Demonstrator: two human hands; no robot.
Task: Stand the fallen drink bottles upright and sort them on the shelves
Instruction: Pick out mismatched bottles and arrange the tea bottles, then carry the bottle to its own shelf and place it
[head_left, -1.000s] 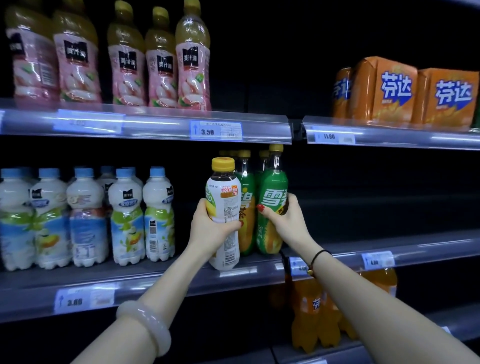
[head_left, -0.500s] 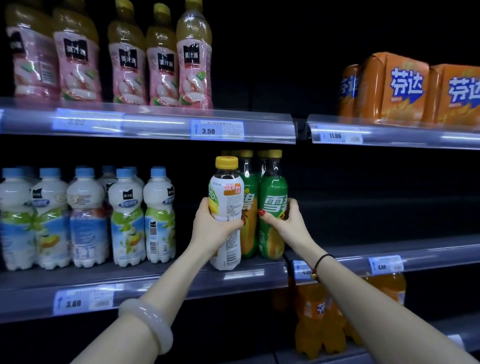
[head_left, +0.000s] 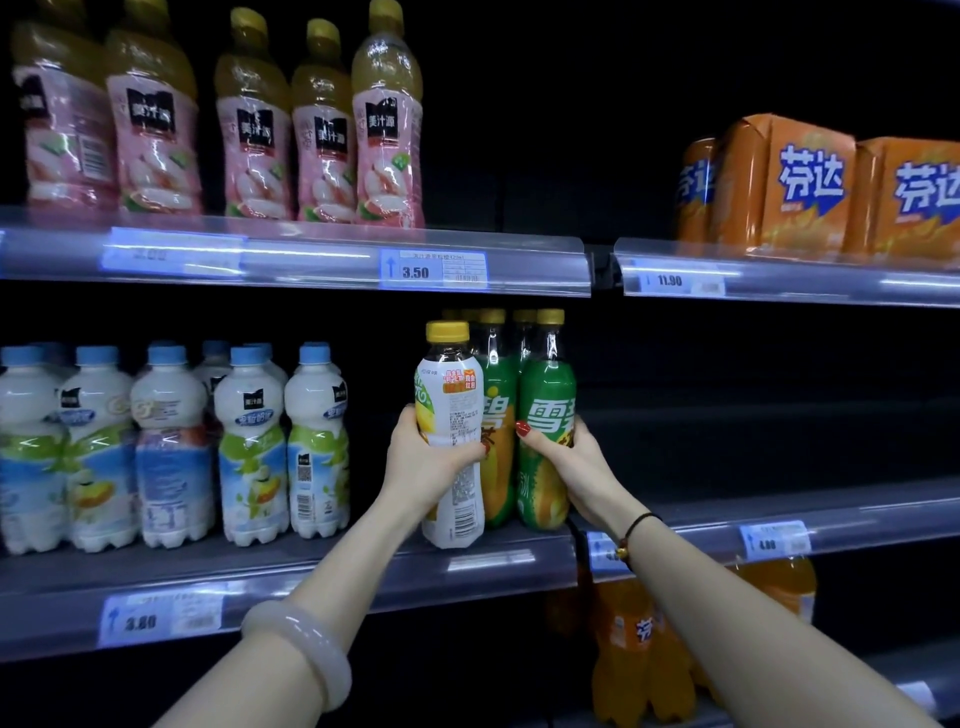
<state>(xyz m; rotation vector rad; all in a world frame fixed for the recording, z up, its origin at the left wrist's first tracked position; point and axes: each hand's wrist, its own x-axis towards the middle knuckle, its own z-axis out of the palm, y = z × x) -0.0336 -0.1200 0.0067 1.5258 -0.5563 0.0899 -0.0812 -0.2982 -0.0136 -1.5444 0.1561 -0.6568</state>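
Note:
My left hand (head_left: 426, 462) grips a white bottle with a yellow cap (head_left: 451, 400), held upright at the front edge of the middle shelf (head_left: 311, 571). Right beside it, my right hand (head_left: 566, 462) is wrapped around a green soda bottle (head_left: 546, 405) standing upright on the same shelf. A second green bottle (head_left: 496, 410) stands between the two, with more green bottles partly hidden behind.
White bottles with blue caps (head_left: 171, 441) fill the middle shelf's left side. Pink-labelled juice bottles (head_left: 260, 130) line the top shelf (head_left: 467, 265); orange multipacks (head_left: 810, 187) sit top right. Orange soda bottles (head_left: 639, 644) stand on the lower shelf. Middle shelf right of my hands is dark.
Both hands keep their grips on the same bottles. The white bottle has shifted slightly right toward the green ones; the view has drifted a little.

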